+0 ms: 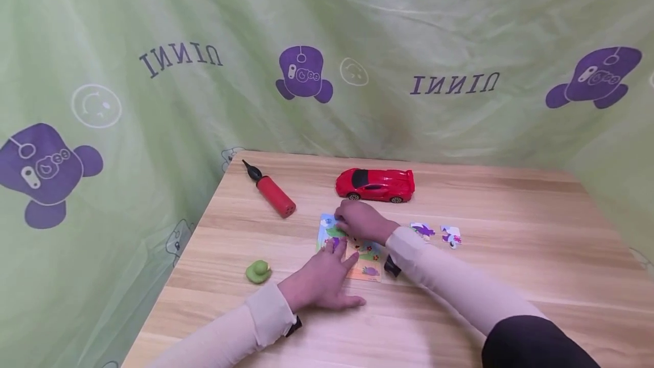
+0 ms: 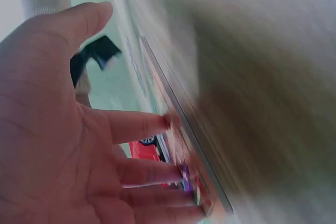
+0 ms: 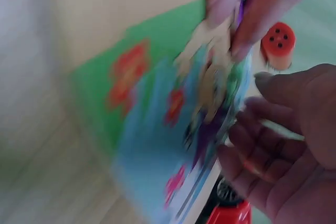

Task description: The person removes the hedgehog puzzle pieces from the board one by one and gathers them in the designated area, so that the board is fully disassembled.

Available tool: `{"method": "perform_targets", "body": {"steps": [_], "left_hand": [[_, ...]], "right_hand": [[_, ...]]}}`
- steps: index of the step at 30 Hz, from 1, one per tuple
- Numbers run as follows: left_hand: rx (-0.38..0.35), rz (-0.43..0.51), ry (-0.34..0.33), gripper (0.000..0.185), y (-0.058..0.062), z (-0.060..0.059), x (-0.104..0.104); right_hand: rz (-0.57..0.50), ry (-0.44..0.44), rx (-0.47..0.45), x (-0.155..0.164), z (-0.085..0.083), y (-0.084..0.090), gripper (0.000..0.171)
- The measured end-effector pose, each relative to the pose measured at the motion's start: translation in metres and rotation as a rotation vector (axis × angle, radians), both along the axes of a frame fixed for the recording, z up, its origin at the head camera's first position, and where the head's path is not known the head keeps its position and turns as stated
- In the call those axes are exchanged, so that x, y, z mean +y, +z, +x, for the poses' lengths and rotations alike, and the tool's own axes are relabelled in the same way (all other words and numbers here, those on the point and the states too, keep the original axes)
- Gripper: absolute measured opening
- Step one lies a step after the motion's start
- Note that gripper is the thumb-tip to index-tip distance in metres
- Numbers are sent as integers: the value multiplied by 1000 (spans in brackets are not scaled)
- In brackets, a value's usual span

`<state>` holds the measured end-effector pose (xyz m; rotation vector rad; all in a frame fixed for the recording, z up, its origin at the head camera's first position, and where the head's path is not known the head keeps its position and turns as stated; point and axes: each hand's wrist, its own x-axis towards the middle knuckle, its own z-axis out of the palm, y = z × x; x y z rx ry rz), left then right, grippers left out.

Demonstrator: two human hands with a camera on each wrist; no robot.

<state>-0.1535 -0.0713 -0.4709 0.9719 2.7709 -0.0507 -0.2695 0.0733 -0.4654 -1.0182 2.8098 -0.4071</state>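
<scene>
A colourful picture puzzle [image 1: 371,272] lies on the table between the two hands. My left hand [image 1: 324,280] rests its outstretched fingers on the puzzle's lower left part, thumb spread toward the front. In the left wrist view, the fingertips [image 2: 160,123] touch the picture just past the board's edge. Over the puzzle's upper part is my right hand [image 1: 365,220]. In the right wrist view its loosely bent fingers [image 3: 252,129] touch the picture along its far side, the thumb standing apart from them, with nothing seen between.
Two loose puzzle pieces, one with purple [image 1: 422,230] and one mostly white [image 1: 452,236], lie right of the right forearm. Behind the puzzle stands a red toy car [image 1: 377,185]. A red hand pump [image 1: 276,196] lies at the back left, and a green toy duck [image 1: 258,271] sits left.
</scene>
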Motion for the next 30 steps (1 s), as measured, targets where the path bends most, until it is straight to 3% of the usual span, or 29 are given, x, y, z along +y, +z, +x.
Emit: {"method": "perform_targets", "body": {"steps": [4, 10, 13, 22, 30], "left_hand": [[-33, -18, -13, 106, 1, 2, 2], [56, -31, -79, 101, 2, -3, -2], [63, -10, -99, 97, 2, -5, -4], [95, 17, -115, 99, -2, -3, -9], [84, 23, -130, 98, 1, -3, -12]], "right_hand": [[21, -56, -49, -12, -3, 1, 24], [33, -131, -176, -19, -5, 0, 44], [37, -165, -228, -21, -4, 0, 49], [17, -117, -18, -21, 8, -4, 38], [-7, -118, 6, -21, 17, 4, 33]]}}
